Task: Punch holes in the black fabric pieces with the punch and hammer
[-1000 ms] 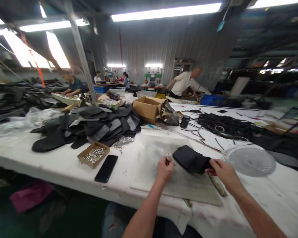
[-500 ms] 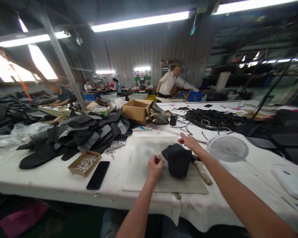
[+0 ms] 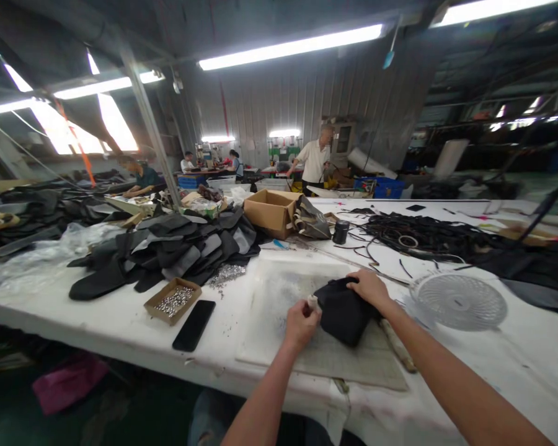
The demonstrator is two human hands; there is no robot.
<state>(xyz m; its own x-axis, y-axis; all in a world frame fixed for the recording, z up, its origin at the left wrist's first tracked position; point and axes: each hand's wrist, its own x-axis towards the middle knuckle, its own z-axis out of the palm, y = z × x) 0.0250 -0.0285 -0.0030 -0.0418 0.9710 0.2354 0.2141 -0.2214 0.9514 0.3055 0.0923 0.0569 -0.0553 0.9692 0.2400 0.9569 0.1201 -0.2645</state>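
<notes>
My left hand (image 3: 302, 325) is closed around a small whitish, stubby object (image 3: 313, 302), whose kind I cannot make out. It is at the left edge of a black fabric piece (image 3: 346, 313) on the pale work board (image 3: 376, 368). My right hand (image 3: 369, 288) has its fingers closed on the upper right edge of the black piece, thumb partly hidden. Under my right forearm lies a worn, stick-like tool handle (image 3: 397, 347), partly covered.
To the left are an open cardboard tray of small metal fasteners (image 3: 174, 302), a black phone (image 3: 194, 326) and a heap of black cut pieces (image 3: 167, 248). A fan (image 3: 460, 302) stands at right, with black straps (image 3: 400, 232) behind. Co-workers (image 3: 315, 161) are farther back.
My right hand has come down from beyond the black piece and taken hold of its upper right edge; the piece has turned slightly. My left hand still holds the whitish object. The view has shifted left.
</notes>
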